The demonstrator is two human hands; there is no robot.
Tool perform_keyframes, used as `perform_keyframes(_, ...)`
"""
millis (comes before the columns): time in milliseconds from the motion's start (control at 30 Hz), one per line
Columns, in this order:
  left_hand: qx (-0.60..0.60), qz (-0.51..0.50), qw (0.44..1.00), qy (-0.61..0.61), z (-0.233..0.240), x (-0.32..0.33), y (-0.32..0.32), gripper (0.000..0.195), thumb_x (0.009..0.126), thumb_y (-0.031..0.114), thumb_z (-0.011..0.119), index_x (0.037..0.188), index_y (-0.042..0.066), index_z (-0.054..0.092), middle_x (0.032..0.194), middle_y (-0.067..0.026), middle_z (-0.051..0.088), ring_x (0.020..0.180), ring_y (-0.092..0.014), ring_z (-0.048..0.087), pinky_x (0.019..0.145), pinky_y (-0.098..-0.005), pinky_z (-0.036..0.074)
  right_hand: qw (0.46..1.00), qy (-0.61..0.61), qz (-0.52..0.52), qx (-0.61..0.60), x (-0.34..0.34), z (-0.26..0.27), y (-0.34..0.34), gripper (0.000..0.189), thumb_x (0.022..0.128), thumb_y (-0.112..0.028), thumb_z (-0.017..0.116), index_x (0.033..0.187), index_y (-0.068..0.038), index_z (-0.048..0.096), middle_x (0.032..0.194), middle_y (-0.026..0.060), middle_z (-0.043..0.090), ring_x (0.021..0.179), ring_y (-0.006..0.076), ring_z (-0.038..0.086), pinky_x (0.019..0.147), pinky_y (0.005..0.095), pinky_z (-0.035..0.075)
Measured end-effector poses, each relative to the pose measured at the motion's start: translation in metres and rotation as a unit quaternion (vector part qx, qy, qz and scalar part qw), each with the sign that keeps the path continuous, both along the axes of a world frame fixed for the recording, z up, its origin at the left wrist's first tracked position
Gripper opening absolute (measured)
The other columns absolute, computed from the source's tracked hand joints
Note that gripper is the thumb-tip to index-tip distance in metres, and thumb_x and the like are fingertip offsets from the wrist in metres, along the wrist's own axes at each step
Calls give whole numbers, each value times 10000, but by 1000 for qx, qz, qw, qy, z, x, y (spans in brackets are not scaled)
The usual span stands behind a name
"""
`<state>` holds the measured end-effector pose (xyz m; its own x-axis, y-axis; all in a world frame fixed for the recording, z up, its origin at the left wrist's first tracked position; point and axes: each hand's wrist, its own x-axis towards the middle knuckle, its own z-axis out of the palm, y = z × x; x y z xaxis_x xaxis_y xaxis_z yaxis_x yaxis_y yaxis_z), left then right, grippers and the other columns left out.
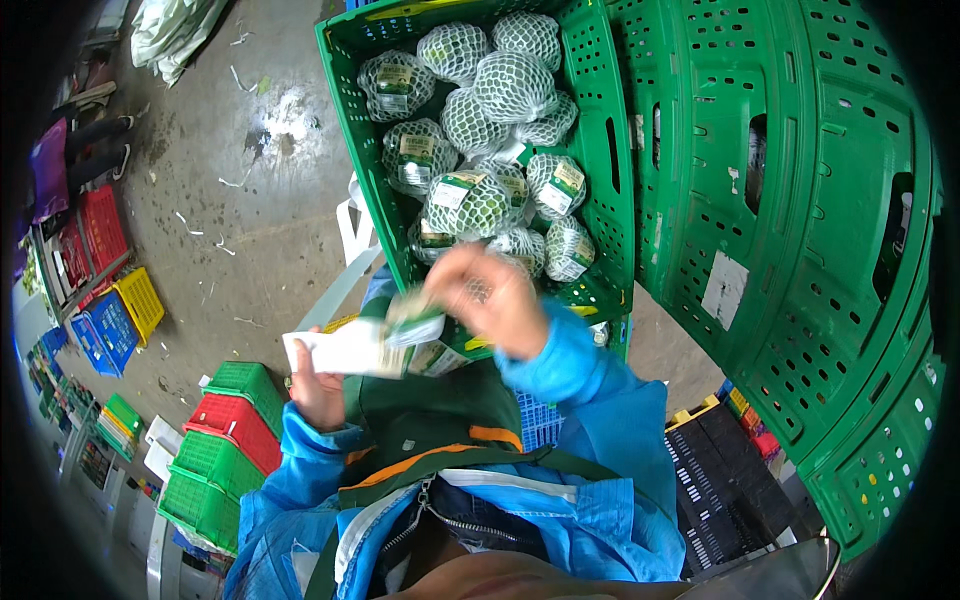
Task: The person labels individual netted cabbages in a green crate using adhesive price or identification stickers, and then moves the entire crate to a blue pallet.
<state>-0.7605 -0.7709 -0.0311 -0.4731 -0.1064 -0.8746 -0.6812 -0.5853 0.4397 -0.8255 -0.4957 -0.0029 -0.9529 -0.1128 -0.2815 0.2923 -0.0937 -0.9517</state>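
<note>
My left hand [316, 386] holds a white strip of labels [341, 351], its thumb on the near end. My right hand [491, 296] is blurred above the near edge of the green plastic crate [622, 195]. A green and white printed label [415, 322] is at its fingertips, also blurred; whether it is free of the strip I cannot tell. Inside the crate lie several round green produce items in white foam nets [516, 86]. Some bear green and tan labels, such as the net-wrapped one [466, 204] just beyond my right hand.
Tall stacked green crates [832, 247] stand close on the right. Green and red crates [225, 427] are stacked at lower left. A black slotted pallet or crate [720, 487] lies lower right. At far left are a person's legs [97, 154] and red crates [101, 225].
</note>
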Motion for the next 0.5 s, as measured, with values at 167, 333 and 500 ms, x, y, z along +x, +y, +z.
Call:
perform_keyframes(167,226,-58,972,-12,29,0,-28,409,955,418,345,800,72,500,592,-68,516,487,-212,495,731,-442,474,954,62,-261,130,-108,-100,92,191,793,-4,637,942,-2,517,859,78,605,745,119,589,655,238,491)
perform_keyframes(333,467,-213,854,-92,46,7,-23,578,939,518,266,846,31,564,602,-138,534,547,-290,497,621,-425,423,835,-16,-220,505,-160,-160,128,451,708,-153,765,1085,-53,540,962,121,606,781,220,607,677,351,496)
perform_keyframes(500,536,-128,817,-170,47,18,-22,650,920,559,277,1111,-15,514,767,-135,570,712,-255,561,721,-380,454,728,223,-139,633,-175,-154,111,340,794,-234,671,1087,-86,583,1122,110,553,994,250,549,868,394,412)
